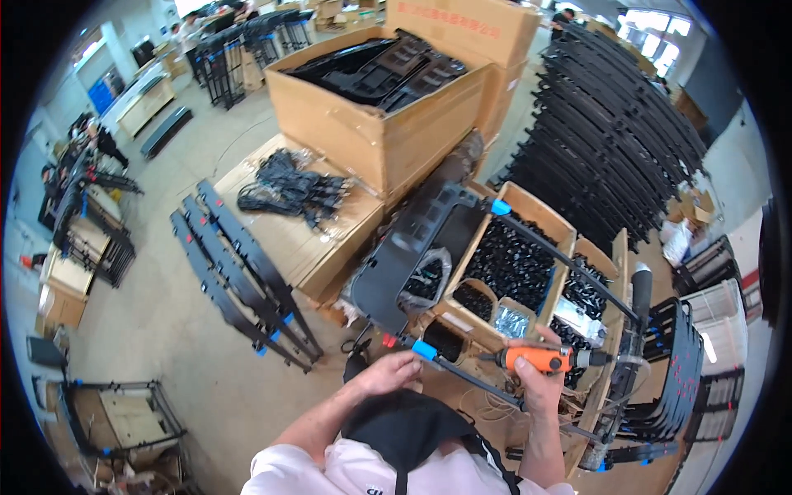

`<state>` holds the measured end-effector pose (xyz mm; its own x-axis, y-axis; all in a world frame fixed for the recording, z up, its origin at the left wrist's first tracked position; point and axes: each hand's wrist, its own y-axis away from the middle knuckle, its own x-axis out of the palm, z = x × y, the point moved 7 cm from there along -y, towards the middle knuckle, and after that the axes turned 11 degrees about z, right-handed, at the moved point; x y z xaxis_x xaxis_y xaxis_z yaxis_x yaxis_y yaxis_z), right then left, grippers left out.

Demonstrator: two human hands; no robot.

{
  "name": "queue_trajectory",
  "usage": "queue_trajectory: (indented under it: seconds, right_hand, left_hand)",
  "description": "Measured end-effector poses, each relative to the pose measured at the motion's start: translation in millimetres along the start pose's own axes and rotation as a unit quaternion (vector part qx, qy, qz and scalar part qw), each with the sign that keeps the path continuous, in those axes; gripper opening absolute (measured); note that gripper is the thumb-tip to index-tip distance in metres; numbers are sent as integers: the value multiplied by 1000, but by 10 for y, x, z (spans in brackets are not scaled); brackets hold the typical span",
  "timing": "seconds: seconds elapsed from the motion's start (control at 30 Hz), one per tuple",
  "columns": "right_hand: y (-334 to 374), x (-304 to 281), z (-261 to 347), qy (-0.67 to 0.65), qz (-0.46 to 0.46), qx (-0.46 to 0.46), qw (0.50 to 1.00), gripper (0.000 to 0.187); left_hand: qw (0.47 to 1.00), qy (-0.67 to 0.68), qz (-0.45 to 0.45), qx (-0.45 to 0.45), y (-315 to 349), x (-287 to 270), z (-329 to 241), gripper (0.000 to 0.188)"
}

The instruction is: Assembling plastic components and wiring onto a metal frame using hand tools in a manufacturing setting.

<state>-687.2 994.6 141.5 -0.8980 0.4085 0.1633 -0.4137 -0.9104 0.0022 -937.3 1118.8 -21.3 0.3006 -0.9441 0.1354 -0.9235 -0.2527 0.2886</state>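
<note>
My right hand (538, 381) is wrapped round an orange power screwdriver (540, 358) with a dark tip pointing left and a cable at its other end. Beside the blue-wrapped corner of a black frame (470, 378), my left hand (392, 373) has its fingers curled together. Whatever is between those fingers is too small to make out. A small red piece (388, 339) shows just beyond the left hand. The screwdriver is above the frame's near bar, and its tip seems apart from the frame. A black slotted panel (396, 268) lies at the frame's left end.
Beyond the frame stands a cardboard box of small black parts (511, 256). A larger carton (330, 120) holds black panels, with bundled black cables (297, 186) beside it. Black frames (239, 272) stand at left; a tall stack of black bars (610, 132) rises at right. People work far off.
</note>
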Motion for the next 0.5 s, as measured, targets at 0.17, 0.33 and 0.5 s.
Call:
queue_trajectory:
  seconds: [0.17, 0.33, 0.5]
  right_hand:
    - [-366, 527, 156, -34, 167, -54, 984, 55]
    - [-600, 777, 123, 1, 186, -110, 976, 53]
    - [-751, 929, 19, 1, 154, -65, 986, 51]
  left_hand:
    - [959, -225, -145, 97, 106, -261, -666, 21]
    - [952, -234, -173, 92, 71, -454, -852, 21]
    - [917, -330, -187, 123, -5, -674, -929, 18]
